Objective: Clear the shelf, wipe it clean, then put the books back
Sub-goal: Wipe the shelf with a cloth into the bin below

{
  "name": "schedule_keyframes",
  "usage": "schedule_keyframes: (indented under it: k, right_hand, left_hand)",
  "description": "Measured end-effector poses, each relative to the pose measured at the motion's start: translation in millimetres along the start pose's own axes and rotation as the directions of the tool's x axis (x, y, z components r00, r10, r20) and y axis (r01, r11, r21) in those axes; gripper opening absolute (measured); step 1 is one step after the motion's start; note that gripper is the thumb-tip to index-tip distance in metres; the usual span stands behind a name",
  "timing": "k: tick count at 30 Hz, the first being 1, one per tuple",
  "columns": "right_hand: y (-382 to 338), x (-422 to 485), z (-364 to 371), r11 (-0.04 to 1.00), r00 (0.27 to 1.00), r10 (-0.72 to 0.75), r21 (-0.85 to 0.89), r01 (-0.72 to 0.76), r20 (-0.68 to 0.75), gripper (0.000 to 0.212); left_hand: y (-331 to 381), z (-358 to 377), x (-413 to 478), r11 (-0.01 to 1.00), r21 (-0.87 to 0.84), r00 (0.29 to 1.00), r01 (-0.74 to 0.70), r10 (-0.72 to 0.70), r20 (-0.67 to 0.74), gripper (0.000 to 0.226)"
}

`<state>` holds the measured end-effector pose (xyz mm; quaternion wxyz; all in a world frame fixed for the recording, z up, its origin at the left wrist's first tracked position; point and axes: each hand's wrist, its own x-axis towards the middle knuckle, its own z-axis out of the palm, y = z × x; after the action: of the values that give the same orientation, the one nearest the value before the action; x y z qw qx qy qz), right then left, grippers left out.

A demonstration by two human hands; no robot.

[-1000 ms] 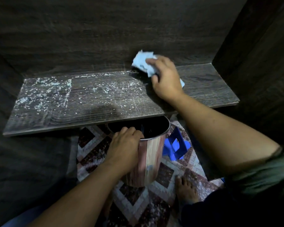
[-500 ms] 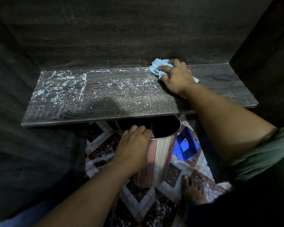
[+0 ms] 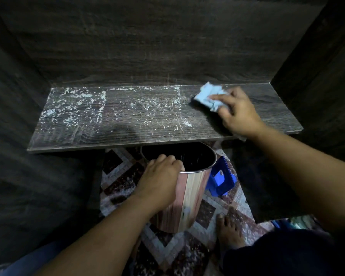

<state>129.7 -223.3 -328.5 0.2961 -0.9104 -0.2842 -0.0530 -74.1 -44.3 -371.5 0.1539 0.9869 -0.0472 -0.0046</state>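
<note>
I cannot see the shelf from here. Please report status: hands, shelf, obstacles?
Right hand holds blue cloth on shelf, right end. Left hand grips bin rim below front edge. White debris covers left and middle. Nothing in the cloth's path.

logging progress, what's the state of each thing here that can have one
dark wood-grain shelf: no books on it, white crumbs over left and middle
crumpled light blue cloth: on shelf, held by right hand
wood-pattern metal bin: open-topped, below shelf's front edge, rim gripped by left hand
</note>
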Motion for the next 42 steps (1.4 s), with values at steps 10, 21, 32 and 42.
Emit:
schedule_keyframes:
  k: [10,21,32,42]
  right_hand:
    - [17.1,32.9,20.1,0.927,0.973,0.212,-0.332,-0.172,0.087,0.045]
    - [-21.0,-14.7,23.3,0.998,0.964,0.007,-0.060,0.009,0.265,0.051]
    - [-39.4,-70.4,2.2,0.992,0.918,-0.116,0.002,0.124,0.379,0.049]
    - [19.4,-21.4,-15.9,0.959,0.969,0.236,-0.178,-0.219,0.077,0.048]
  left_hand:
    - [1.6,2.4,1.2,0.999,0.039,0.999,-0.010,0.008,0.044,0.034]
    - [9.9,-2.6,-0.5,0.999,0.027,0.998,-0.024,0.022,0.066,0.025]
    - [15.3,-8.2,-7.6,0.996,0.052,0.997,-0.068,0.067,0.025,0.029]
    - [11.2,-5.0,-8.2,0.996,0.023,0.997,-0.083,0.083,-0.007,0.032]
